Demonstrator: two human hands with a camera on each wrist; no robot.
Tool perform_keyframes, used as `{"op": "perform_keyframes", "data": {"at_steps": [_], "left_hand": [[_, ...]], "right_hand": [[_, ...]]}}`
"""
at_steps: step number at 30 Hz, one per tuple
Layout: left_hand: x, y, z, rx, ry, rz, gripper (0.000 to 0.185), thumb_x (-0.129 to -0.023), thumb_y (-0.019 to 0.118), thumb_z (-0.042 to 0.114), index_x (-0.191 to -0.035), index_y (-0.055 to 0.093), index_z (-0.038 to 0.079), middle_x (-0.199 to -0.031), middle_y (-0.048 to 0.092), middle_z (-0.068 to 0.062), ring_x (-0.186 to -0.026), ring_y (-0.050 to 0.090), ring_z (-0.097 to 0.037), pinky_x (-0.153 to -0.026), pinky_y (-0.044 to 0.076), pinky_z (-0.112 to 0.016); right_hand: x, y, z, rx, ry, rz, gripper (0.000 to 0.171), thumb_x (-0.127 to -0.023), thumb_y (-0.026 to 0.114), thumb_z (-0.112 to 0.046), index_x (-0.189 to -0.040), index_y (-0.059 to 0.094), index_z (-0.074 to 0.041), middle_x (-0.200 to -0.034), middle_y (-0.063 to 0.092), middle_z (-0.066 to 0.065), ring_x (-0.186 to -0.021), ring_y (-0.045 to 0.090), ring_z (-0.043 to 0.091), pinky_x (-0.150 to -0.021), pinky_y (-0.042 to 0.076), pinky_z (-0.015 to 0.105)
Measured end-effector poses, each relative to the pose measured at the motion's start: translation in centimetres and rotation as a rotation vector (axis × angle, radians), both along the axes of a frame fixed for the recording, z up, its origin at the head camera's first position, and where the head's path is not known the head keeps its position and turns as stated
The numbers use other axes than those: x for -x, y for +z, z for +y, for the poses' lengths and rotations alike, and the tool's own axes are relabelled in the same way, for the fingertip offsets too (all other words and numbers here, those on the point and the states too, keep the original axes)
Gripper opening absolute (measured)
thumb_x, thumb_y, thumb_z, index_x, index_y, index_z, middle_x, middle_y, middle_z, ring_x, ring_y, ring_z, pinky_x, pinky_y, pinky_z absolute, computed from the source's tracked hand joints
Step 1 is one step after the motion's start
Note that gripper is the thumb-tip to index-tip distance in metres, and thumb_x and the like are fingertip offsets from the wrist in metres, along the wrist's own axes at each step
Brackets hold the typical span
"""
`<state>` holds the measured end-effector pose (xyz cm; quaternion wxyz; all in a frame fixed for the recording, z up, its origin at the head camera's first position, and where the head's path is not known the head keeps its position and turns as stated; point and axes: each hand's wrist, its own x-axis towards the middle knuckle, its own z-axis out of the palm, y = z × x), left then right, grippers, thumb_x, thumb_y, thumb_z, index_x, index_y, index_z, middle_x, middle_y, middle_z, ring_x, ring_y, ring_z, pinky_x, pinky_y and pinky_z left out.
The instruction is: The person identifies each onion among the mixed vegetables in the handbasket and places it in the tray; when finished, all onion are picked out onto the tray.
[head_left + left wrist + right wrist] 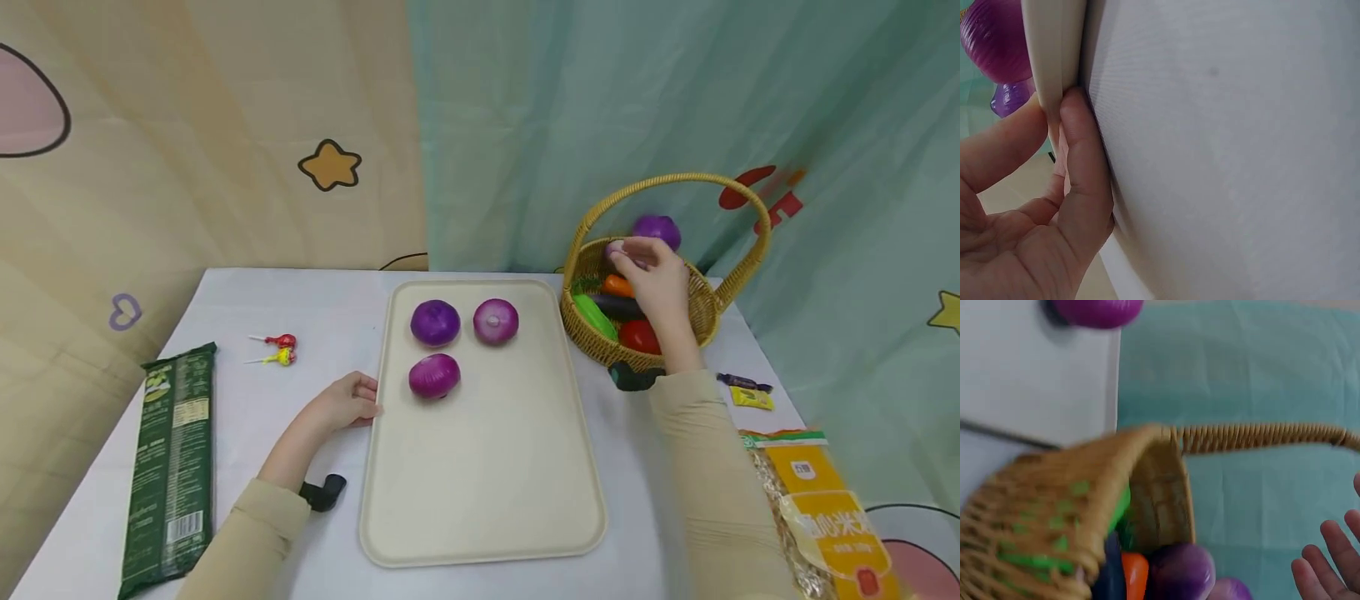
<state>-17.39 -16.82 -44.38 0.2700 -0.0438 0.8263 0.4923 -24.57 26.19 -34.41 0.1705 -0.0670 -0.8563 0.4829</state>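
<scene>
My left hand [347, 406] pinches the left rim of a cream tray [487, 467], thumb above and fingers beneath in the left wrist view. Three purple onions lie on the tray's far half: a dark one [435, 323], one with a pale end [496, 322] and a nearer one [434, 377]. My right hand [660, 283] is over a wicker basket [705, 312], beneath its arched handle. A purple-and-white vegetable [1182, 572] lies in the basket, close to that hand's fingertips in the head view. The right fingers [1335, 559] are spread apart, away from the vegetables in the right wrist view.
The basket also holds an orange carrot [618, 286], a dark eggplant [618, 307], a green vegetable [595, 317], a red tomato [640, 336] and a purple onion [657, 231]. Two lollipops [282, 348] and a green packet [174, 467] lie left; candies [750, 397] and a yellow bag [832, 517] right.
</scene>
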Motion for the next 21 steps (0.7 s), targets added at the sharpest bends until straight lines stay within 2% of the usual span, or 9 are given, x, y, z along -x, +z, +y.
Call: {"op": "perform_keyframes", "data": {"at_steps": [3,5,7,11,16,21], "left_hand": [[-0.1,-0.3,-0.2,0.003,0.01,0.005,0.041,-0.09,0.06,-0.001,-0.126,0.043,-0.009,-0.104,0.055,-0.016,-0.085,0.058,-0.017,-0.077,0.058,-0.029],[-0.1,-0.5,-0.2,0.0,0.011,0.012,0.041,-0.09,0.06,-0.001,-0.126,0.043,-0.009,-0.103,0.055,-0.017,-0.085,0.058,-0.018,-0.077,0.058,-0.029],[-0.1,-0.8,0.0,-0.002,0.009,0.015,0.041,-0.09,0.06,-0.001,-0.126,0.043,-0.01,-0.103,0.056,-0.017,-0.086,0.058,-0.018,-0.077,0.058,-0.029],[-0.3,-1.4,0.4,-0.004,0.02,0.018,0.041,-0.089,0.061,-0.001,-0.125,0.045,-0.009,-0.103,0.056,-0.016,-0.085,0.058,-0.018,-0.075,0.057,-0.029],[-0.4,-1.8,1.1,-0.001,0.028,0.025,0.039,-0.089,0.062,-0.001,-0.124,0.047,-0.008,-0.102,0.057,-0.016,-0.083,0.058,-0.018,-0.073,0.057,-0.029],[-0.6,-2.0,1.5,-0.001,0.037,0.042,0.038,-0.088,0.062,-0.001,-0.123,0.048,-0.008,-0.101,0.057,-0.016,-0.083,0.059,-0.019,-0.074,0.058,-0.03]], "right_hand": [[1.7,0.0,2.5,-0.021,-0.13,-0.033,0.051,-0.091,0.066,-0.041,-0.131,0.06,-0.009,-0.131,0.061,0.012,-0.115,0.057,0.018,-0.096,0.048,0.024],[2.8,-0.2,3.9,-0.038,-0.177,-0.042,0.054,-0.092,0.065,-0.04,-0.135,0.057,-0.008,-0.137,0.056,0.014,-0.124,0.053,0.024,-0.104,0.045,0.032],[3.8,-0.4,5.1,-0.06,-0.204,-0.05,0.058,-0.093,0.064,-0.038,-0.139,0.052,-0.006,-0.143,0.05,0.017,-0.133,0.045,0.03,-0.114,0.035,0.039],[5.2,-1.3,6.9,-0.062,-0.217,-0.111,0.068,-0.093,0.062,-0.04,-0.146,0.04,-0.004,-0.15,0.038,0.019,-0.139,0.035,0.033,-0.119,0.028,0.044],[6.0,-2.3,8.2,-0.042,-0.224,-0.184,0.082,-0.091,0.063,-0.043,-0.151,0.026,-0.003,-0.156,0.027,0.02,-0.143,0.027,0.034,-0.122,0.022,0.044],[6.4,-2.8,8.6,-0.021,-0.211,-0.214,0.091,-0.09,0.064,-0.044,-0.155,0.016,-0.002,-0.159,0.02,0.022,-0.146,0.023,0.036,-0.123,0.02,0.045]]}}
